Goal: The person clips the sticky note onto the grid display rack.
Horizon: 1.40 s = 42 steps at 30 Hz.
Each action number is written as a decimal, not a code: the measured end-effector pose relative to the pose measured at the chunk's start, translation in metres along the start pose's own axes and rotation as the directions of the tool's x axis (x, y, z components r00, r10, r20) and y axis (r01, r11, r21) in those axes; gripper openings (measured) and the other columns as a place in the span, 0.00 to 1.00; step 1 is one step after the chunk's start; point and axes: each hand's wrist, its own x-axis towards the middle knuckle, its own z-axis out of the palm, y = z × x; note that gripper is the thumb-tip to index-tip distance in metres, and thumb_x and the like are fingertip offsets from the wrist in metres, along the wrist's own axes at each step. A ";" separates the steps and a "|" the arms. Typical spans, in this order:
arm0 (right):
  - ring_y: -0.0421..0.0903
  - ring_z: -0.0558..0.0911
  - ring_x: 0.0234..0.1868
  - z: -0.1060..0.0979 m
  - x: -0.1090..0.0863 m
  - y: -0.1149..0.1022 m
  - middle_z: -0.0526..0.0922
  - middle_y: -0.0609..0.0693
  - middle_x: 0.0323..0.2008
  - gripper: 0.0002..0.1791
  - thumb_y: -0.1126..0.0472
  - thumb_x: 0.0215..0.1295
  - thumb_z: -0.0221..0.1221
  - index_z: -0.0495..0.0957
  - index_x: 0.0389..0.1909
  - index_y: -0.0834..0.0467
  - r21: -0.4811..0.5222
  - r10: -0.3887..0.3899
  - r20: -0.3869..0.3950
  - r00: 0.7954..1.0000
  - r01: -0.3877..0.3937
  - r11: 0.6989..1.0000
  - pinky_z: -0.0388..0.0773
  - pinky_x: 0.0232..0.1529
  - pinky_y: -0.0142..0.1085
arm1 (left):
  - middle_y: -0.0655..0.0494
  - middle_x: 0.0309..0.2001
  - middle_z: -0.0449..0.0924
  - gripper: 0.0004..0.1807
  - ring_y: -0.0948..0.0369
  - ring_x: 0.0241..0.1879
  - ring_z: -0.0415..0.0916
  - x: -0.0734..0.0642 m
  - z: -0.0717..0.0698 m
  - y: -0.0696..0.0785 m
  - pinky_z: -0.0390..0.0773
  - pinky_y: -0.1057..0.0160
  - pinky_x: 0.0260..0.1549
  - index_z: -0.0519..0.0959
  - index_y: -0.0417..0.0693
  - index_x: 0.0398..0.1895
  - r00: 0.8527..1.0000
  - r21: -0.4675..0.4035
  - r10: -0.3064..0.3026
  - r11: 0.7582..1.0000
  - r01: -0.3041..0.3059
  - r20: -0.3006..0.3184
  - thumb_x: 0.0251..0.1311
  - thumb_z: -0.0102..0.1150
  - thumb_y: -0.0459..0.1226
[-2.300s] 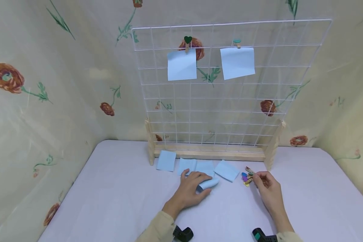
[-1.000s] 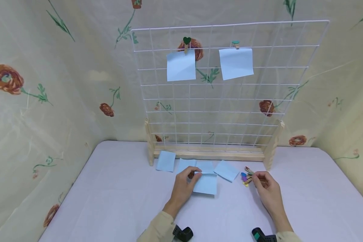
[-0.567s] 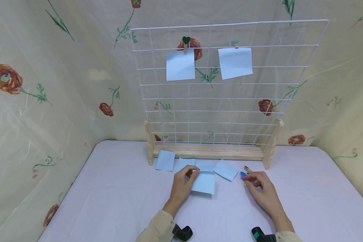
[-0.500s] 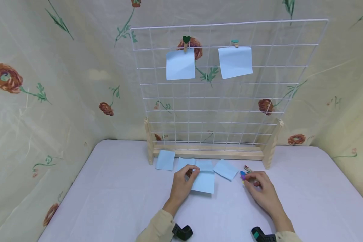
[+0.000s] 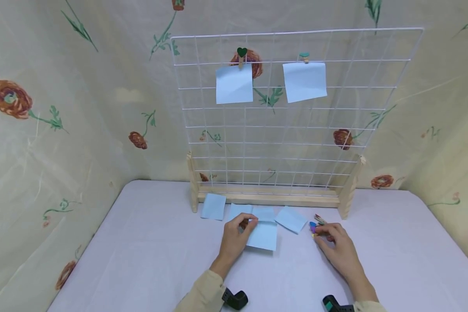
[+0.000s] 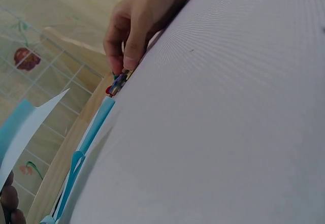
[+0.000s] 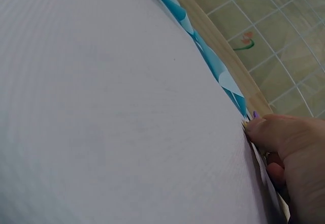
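- Wire rack (image 5: 274, 108): a white grid upright in a wooden base (image 5: 269, 199), at the back of the surface (image 5: 171, 268) facing you; the landmark for every place below.
- Your left hand (image 5: 234, 240): in front of the rack's left half, pinching a pale blue sheet (image 5: 264, 237) between thumb and fingertips.
- Held sheet: in front of the rack's middle; the left wrist view shows it curved.
- Your right hand (image 5: 339, 249): in front of the rack's right foot, fingers and thumb bent, their tips at the coloured clips; you cannot tell whether one is gripped.
- Coloured clips (image 5: 313, 227): a small cluster on the surface before the rack's right end, partly hidden by your fingers.
- Loose blue sheets on the surface along the rack's base: one (image 5: 213, 206) beside the left foot, two (image 5: 239, 210) (image 5: 263, 213) side by side before the middle, another (image 5: 291, 219) set askew before the right half.
- Hung sheets, high on the rack: the left one (image 5: 234, 84) under a dark green heart clip (image 5: 242, 52), the right one (image 5: 305, 82), slightly tilted, under a teal clip (image 5: 304, 55).
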 end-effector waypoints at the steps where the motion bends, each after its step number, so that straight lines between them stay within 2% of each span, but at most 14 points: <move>1: 0.43 0.75 0.42 0.000 0.000 0.001 0.76 0.51 0.43 0.14 0.67 0.54 0.66 0.79 0.43 0.59 0.001 -0.002 -0.004 1.000 0.002 1.000 0.72 0.40 0.21 | 0.61 0.32 0.84 0.11 0.70 0.28 0.73 0.000 0.000 0.000 0.75 0.72 0.29 0.81 0.55 0.39 1.000 -0.001 0.001 1.000 -0.001 0.001 0.62 0.56 0.49; 8: 0.45 0.77 0.42 0.003 -0.001 0.005 0.75 0.51 0.43 0.13 0.67 0.54 0.65 0.80 0.42 0.58 0.002 0.010 -0.008 1.000 -0.010 1.000 0.71 0.40 0.20 | 0.60 0.31 0.83 0.11 0.70 0.28 0.72 0.000 0.001 0.001 0.74 0.72 0.29 0.81 0.54 0.39 1.000 -0.013 -0.008 1.000 0.008 -0.007 0.62 0.56 0.48; 17: 0.48 0.78 0.43 0.004 0.000 0.003 0.77 0.51 0.44 0.09 0.68 0.55 0.65 0.80 0.38 0.58 0.017 -0.032 -0.044 0.999 0.032 0.999 0.71 0.40 0.18 | 0.61 0.31 0.83 0.12 0.70 0.28 0.72 0.000 0.000 0.002 0.74 0.72 0.29 0.81 0.55 0.38 1.000 -0.024 -0.014 1.000 0.014 -0.010 0.62 0.56 0.50; 24: 0.44 0.72 0.41 0.002 -0.002 -0.001 0.80 0.53 0.43 0.07 0.68 0.55 0.65 0.80 0.35 0.58 0.002 -0.045 -0.075 0.996 0.045 0.999 0.69 0.38 0.20 | 0.60 0.32 0.83 0.13 0.70 0.28 0.73 -0.001 0.000 0.002 0.75 0.72 0.29 0.81 0.54 0.38 1.000 -0.022 -0.020 1.000 0.020 -0.001 0.62 0.55 0.51; 29: 0.45 0.71 0.43 0.001 -0.002 -0.003 0.81 0.54 0.42 0.07 0.67 0.55 0.65 0.81 0.35 0.58 -0.012 -0.020 -0.070 0.997 0.019 1.000 0.68 0.39 0.28 | 0.62 0.32 0.83 0.14 0.70 0.28 0.73 -0.001 0.000 0.003 0.75 0.71 0.30 0.81 0.55 0.38 0.999 -0.032 -0.038 0.999 0.038 0.003 0.61 0.55 0.52; 33: 0.53 0.73 0.49 -0.001 -0.003 -0.004 0.79 0.56 0.45 0.11 0.66 0.55 0.65 0.80 0.40 0.58 0.000 0.027 -0.007 1.000 -0.027 1.000 0.74 0.45 0.43 | 0.62 0.32 0.83 0.14 0.70 0.28 0.73 -0.001 0.001 0.003 0.75 0.72 0.30 0.81 0.55 0.38 0.999 -0.034 -0.045 0.998 0.046 0.008 0.61 0.55 0.52; 36: 0.57 0.73 0.53 -0.002 -0.002 -0.004 0.77 0.58 0.48 0.13 0.66 0.55 0.64 0.79 0.43 0.58 0.019 0.046 0.031 0.998 -0.046 0.999 0.74 0.48 0.53 | 0.61 0.32 0.84 0.14 0.70 0.28 0.73 -0.001 0.001 0.003 0.75 0.71 0.30 0.81 0.55 0.38 0.999 -0.033 -0.048 0.998 0.048 0.007 0.61 0.55 0.52; 42: 0.58 0.73 0.54 -0.003 -0.003 -0.002 0.77 0.59 0.49 0.14 0.67 0.55 0.64 0.79 0.44 0.59 0.037 0.027 0.040 0.999 -0.028 0.999 0.75 0.48 0.55 | 0.61 0.32 0.84 0.14 0.71 0.29 0.75 0.001 0.003 0.001 0.75 0.72 0.31 0.82 0.57 0.39 0.994 -0.024 -0.105 0.994 0.105 0.022 0.59 0.57 0.53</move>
